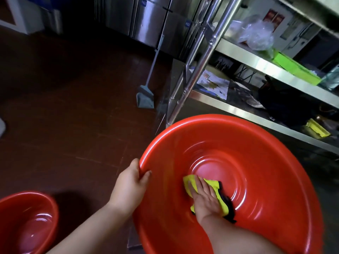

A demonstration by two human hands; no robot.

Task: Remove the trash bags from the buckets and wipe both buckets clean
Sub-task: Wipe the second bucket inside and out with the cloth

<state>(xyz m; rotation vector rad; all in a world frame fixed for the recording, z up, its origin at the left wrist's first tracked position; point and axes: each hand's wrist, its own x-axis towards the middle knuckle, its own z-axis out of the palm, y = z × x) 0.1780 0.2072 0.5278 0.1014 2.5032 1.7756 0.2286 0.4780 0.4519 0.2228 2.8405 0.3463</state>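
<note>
A large red bucket (256, 136) fills the lower right, tilted toward me. My left hand (131, 182) grips its left rim, thumb inside and fingers behind. Inside it, my right hand (205, 196) presses flat on a yellow cloth with a black edge (222, 197) against the bucket's inner wall near the bottom. A second, smaller red bucket (45, 204) stands on the floor at the lower left. No bag is visible in either bucket.
A steel shelf rack (260, 65) stands at the right, holding a clear plastic bag (256, 33), a green box (293, 68) and papers (214, 83). A grey dustpan with a long handle (145, 96) leans by the rack's leg. Dark brown floor lies to the left.
</note>
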